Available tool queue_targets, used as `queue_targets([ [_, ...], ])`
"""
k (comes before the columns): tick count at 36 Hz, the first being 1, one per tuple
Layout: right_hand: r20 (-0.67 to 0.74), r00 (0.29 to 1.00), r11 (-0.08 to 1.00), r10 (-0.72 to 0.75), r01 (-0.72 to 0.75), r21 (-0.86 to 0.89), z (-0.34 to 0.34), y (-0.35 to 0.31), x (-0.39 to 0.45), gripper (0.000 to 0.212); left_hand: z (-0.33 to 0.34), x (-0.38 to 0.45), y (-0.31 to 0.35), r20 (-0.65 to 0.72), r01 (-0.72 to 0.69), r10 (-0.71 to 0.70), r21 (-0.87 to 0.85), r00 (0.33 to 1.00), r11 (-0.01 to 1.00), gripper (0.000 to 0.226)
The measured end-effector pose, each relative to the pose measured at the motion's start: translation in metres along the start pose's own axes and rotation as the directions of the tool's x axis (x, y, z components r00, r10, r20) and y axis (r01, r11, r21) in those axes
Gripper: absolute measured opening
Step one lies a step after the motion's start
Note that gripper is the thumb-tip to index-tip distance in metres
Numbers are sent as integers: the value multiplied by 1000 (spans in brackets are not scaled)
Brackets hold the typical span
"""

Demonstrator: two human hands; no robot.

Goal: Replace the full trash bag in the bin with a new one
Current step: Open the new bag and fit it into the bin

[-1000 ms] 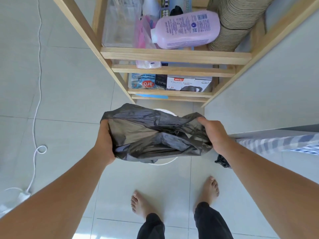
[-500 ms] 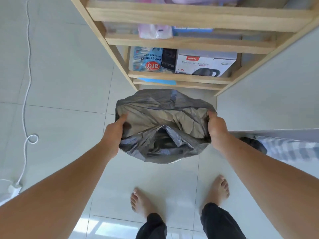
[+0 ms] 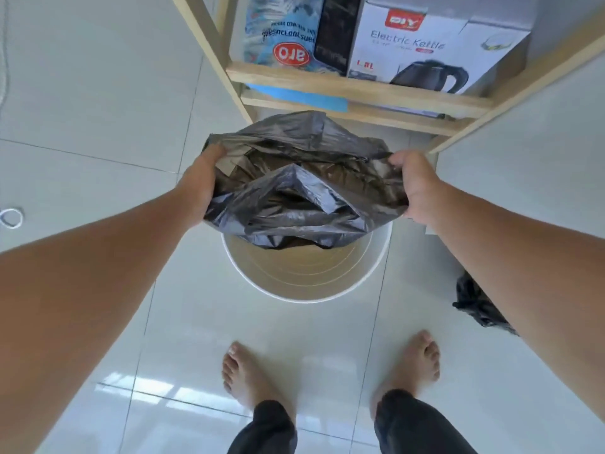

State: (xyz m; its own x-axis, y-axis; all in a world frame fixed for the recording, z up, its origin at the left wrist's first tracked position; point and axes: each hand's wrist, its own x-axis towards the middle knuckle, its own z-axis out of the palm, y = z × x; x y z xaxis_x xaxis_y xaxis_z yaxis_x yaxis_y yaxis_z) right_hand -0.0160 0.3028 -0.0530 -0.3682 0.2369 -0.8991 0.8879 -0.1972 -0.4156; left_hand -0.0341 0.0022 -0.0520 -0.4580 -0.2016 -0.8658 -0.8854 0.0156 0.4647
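Observation:
A dark grey plastic trash bag (image 3: 294,181) is held spread open over a round white bin (image 3: 304,276) on the floor. My left hand (image 3: 199,185) grips the bag's left edge and my right hand (image 3: 415,185) grips its right edge. The bag's lower part hangs down into the far side of the bin's mouth. The near inside wall of the bin is bare and beige. A crumpled black bag (image 3: 474,306) lies on the floor to the right, partly hidden behind my right forearm.
A wooden shelf unit (image 3: 353,90) stands just behind the bin, holding an electric kettle box (image 3: 435,44) and a blue pack (image 3: 281,31). A white wall (image 3: 540,152) is on the right. My bare feet (image 3: 327,378) stand on tile in front of the bin. A white cable (image 3: 11,217) lies far left.
Both hands have lowered the open bag toward the bin, and the view has dropped closer. The bin's near rim and inside now show below the bag.

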Motion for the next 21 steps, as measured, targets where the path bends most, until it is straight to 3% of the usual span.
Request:
queue_targets([
  [3,-42,999,996,31,-34,-78,-7,10,3,33,-8,2,-8,-71,2,0,32,997,999,67],
  [8,-58,992,992,112,-115,-56,-16,16,-5,21,-16,-5,-18,-175,52,-43,46,984,998,21],
  [12,-19,999,997,37,-38,-67,-16,4,-5,12,-21,1,-10,-101,27,-16,107,995,994,30],
  [15,-8,1000,999,-25,25,-37,-16,-2,3,18,-22,8,2,9,-169,170,160,985,972,39],
  [18,10,987,987,-158,158,-21,-13,-8,8,18,-18,11,12,54,-417,415,205,908,886,46],
  [21,-25,918,915,-395,391,-99,-11,-11,18,18,-10,9,23,122,-491,477,274,871,827,41],
])
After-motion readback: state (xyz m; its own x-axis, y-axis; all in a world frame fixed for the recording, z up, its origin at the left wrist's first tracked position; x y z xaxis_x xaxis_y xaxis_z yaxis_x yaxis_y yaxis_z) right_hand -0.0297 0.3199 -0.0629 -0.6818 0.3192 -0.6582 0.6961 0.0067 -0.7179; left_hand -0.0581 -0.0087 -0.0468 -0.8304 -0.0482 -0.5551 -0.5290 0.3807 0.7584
